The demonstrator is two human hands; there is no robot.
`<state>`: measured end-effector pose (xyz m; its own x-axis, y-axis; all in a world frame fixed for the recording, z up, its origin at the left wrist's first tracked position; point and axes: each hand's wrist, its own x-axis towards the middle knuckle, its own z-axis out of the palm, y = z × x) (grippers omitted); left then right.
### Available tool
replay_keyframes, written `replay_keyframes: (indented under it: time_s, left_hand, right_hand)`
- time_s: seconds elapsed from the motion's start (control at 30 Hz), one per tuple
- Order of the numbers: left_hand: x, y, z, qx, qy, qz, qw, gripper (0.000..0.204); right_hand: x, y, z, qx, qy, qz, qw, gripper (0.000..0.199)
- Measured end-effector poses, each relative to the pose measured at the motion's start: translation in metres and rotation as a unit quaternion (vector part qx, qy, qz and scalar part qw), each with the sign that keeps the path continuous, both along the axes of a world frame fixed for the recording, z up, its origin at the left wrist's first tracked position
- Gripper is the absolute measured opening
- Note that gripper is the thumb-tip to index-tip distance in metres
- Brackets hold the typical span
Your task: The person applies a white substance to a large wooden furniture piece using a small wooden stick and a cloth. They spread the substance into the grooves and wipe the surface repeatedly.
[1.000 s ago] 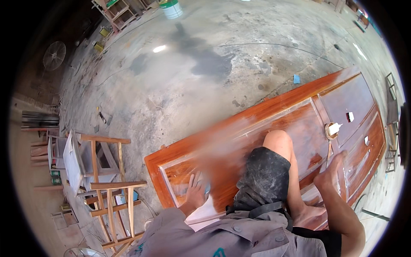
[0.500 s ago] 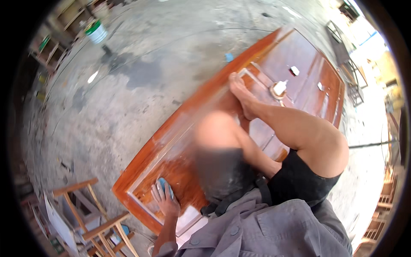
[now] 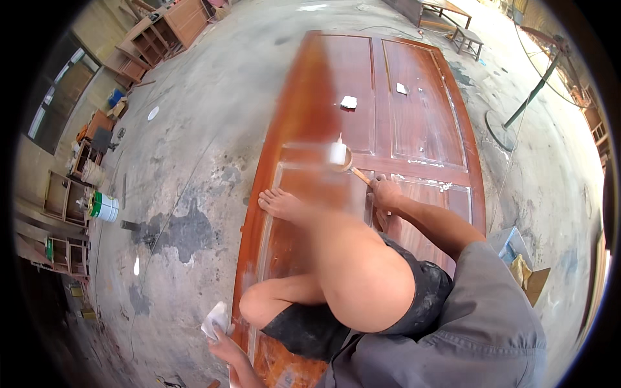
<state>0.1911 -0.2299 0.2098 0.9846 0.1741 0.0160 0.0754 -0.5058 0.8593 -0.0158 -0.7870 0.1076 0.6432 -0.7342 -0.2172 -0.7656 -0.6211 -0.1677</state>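
Note:
A long reddish-brown panelled door lies flat on the concrete floor, and I squat on it with my bare foot on its left stile. My right hand grips the wooden handle of a putty knife whose blade carries white filler over the door's middle rail. White filler streaks the panel edges near it. My left hand rests at the door's left edge down low, holding a white folded sheet. Two small white pieces lie farther up the door.
A white and green bucket stands on the floor to the left, near wooden frames. Cabinets line the far left. A stool sits beyond the door. A pole stand and an open box are on the right.
The view has swung, so the door now runs straight up the picture. My right hand has drawn back to the middle rail with the putty knife. My left hand stays low at the door's edge.

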Motion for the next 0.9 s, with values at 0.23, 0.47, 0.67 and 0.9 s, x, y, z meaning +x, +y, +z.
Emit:
replay_keyframes:
  time_s: [0.23,0.47,0.67,0.9]
  left_hand:
    - [0.008,-0.174,-0.088,-0.043,0.222,-0.324,0.919,0.028]
    - [-0.017,-0.286,-0.13,-0.176,0.374,-0.273,0.869,0.025]
    - [-0.061,-0.328,-0.076,0.042,0.396,-0.326,0.857,0.027]
    - [-0.11,-0.318,-0.204,-0.323,0.479,-0.279,0.767,0.033]
  right_hand:
    - [0.001,-0.019,-0.002,0.024,-0.038,-0.05,0.998,0.035]
    - [0.041,0.001,0.022,0.154,0.071,0.014,0.985,0.027]
    - [0.205,0.066,-0.003,-0.107,-0.157,0.382,0.904,0.048]
    - [0.225,0.118,0.004,-0.068,-0.047,0.445,0.892,0.135]
